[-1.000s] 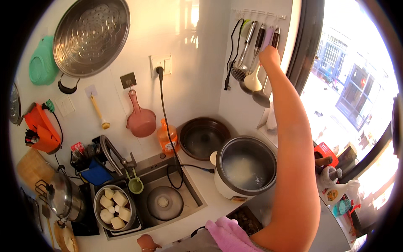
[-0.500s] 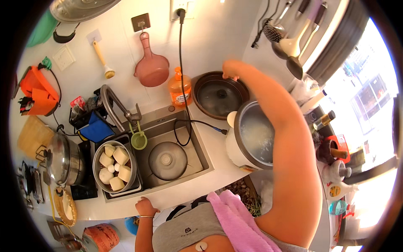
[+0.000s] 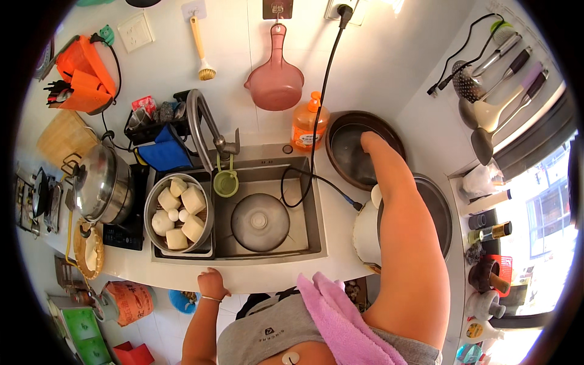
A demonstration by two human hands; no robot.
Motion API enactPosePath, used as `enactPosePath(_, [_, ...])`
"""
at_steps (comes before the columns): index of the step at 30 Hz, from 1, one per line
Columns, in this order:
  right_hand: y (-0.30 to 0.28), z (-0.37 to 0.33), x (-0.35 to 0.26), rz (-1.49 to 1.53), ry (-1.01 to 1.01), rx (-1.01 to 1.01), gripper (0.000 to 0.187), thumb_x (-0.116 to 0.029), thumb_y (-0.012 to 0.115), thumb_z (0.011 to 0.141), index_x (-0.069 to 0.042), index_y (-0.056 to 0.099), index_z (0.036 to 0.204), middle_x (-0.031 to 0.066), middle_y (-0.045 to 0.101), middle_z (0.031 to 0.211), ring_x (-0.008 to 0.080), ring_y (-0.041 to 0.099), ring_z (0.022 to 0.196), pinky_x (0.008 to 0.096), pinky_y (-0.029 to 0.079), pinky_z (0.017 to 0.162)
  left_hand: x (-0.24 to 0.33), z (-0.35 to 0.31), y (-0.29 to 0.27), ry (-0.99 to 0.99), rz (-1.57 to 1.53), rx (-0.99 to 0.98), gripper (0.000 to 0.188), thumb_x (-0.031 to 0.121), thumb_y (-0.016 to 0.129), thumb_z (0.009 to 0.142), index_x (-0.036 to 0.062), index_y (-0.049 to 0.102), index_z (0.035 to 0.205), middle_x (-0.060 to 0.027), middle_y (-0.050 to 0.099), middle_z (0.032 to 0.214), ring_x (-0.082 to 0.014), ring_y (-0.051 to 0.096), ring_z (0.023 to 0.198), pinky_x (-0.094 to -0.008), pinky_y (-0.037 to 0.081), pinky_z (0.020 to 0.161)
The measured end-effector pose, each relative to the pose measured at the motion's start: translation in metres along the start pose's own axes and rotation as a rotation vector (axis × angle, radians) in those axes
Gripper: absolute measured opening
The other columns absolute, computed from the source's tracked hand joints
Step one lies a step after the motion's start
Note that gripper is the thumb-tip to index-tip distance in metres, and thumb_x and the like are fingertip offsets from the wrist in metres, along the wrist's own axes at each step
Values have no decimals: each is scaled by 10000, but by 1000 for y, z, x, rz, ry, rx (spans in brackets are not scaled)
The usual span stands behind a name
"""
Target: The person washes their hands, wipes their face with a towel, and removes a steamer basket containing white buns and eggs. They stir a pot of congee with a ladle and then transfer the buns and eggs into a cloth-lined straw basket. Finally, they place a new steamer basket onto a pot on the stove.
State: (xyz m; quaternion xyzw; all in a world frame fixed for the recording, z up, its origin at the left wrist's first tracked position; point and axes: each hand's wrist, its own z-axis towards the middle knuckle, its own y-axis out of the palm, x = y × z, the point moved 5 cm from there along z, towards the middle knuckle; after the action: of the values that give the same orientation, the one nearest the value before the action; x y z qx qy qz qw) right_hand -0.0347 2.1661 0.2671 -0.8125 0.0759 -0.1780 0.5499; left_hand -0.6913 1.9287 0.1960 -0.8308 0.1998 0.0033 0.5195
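Note:
My right hand reaches to the back of the counter, its fingers curled over the middle of a round glass lid. The hand hides the lid's knob. This lid sits in a dark brown round pan. Under my right forearm stands a white cooker pot, open at the top, with a grey inner wall; the arm covers much of its mouth. My left hand is closed at the counter's front edge, with nothing visible in it.
A steel sink holds a grey lid. On its left a pot contains white blocks and balls. An orange soap bottle stands beside the brown pan; a black power cord hangs across the sink. Utensils hang at right.
My right hand has moved from above the brown pan's far rim onto the middle of the glass lid. The whole view has shifted. My left hand stays closed at the counter edge.

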Motion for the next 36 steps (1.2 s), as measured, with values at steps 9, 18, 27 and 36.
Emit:
enactPosePath(9, [-73,-83,-84,-325,-250,-197,340,-318,701,773,-29,698,951,146,678,953,293,654,909,402,529,767,-1,-6,-10,11,-10,26,1038,460,866,374,-131,514,1151,-126,662,796,-247,620,754,-340,486,654])
enactPosePath(18, [3,-179,-315,-73,-1055,-251,361,-265,674,751,-74,626,1054,137,657,973,298,623,958,421,507,779,-6,-8,-8,41,-57,113,1048,478,850,370,-111,511,1168,-169,624,801,-265,613,739,-356,484,641])
enactPosePath(27, [186,-181,-421,80,-681,-59,639,-100,663,734,-110,408,1320,209,378,1330,409,466,1142,430,484,866,-8,-13,10,42,-53,144,1039,435,835,407,-115,480,1214,-378,581,983,-331,647,807,-353,493,727])
enactPosePath(36, [191,-165,-431,33,-640,24,419,-108,628,751,-111,547,1162,169,477,1168,352,507,1037,415,522,783,-7,-10,2,107,-86,168,951,338,820,454,-158,476,1189,-391,592,927,-364,659,826,-361,500,764])
